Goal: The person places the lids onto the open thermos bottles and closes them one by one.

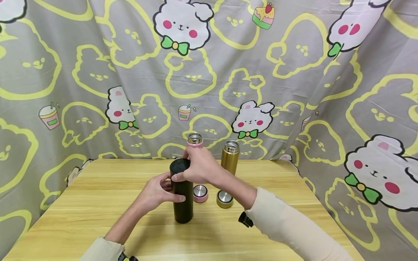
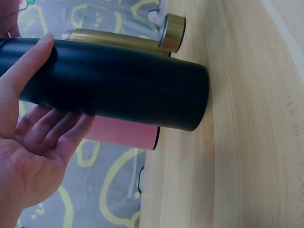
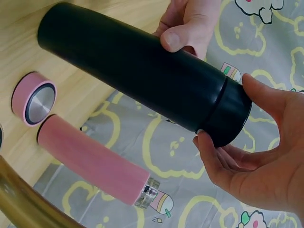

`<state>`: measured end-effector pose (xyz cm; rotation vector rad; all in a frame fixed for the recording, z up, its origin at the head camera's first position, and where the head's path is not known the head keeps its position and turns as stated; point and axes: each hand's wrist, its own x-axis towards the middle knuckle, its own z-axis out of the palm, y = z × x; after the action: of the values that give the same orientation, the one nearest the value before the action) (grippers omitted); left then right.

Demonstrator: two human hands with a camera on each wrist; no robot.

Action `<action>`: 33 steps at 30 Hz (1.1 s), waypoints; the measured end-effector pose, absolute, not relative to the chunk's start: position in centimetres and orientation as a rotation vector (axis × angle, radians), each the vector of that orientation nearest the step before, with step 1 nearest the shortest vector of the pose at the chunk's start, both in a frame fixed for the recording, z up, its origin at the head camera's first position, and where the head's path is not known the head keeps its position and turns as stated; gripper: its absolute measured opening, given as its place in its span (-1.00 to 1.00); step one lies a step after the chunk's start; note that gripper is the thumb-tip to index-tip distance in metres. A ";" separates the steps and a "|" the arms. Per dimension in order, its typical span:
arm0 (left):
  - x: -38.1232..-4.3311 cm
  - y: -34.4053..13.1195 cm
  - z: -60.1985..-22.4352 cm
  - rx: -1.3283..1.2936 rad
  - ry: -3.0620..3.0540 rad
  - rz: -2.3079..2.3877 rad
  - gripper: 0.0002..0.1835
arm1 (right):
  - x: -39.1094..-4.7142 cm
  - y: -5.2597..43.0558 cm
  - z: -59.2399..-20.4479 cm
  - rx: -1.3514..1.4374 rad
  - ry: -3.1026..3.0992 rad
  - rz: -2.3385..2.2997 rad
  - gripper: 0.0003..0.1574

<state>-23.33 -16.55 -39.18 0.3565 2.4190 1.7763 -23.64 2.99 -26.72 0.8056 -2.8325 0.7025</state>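
Wood-grain table [image 1: 98,188], tall matte-black bottle [image 1: 184,188], left hand [image 1: 158,192] gripping it, right hand [image 1: 202,166] gripping its lid [image 3: 231,111]

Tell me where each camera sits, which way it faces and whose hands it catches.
Head: on the person's head, facing forward and down at the black bottle; the left hand, right hand and forearms show.
Left wrist: on that wrist, facing the black bottle's side; the left hand shows, plus part of the right hand at upper left.
Right wrist: on that wrist, facing the black bottle and its cap; the right hand shows, plus part of the left hand at top.
Both wrist views share the black bottle and pink bottle.
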 end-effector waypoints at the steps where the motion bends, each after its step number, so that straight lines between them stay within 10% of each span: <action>1: -23.3 -16.6 -39.2 0.356 2.417 1.774 -0.20 | -23.7 3.0 -26.7 0.812 -2.837 0.696 -0.33; 13: -23.6 -16.8 -39.1 0.403 2.400 1.751 -0.20 | -24.4 3.4 -25.0 0.946 -3.115 0.931 0.05; 33: -23.8 -17.0 -39.1 0.421 2.394 1.743 -0.22 | -24.5 3.0 -25.3 0.979 -3.062 0.856 -0.25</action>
<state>-23.76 -16.95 -39.06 0.4207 2.3937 1.7426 -24.53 2.99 -25.25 0.9791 -3.0623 0.8564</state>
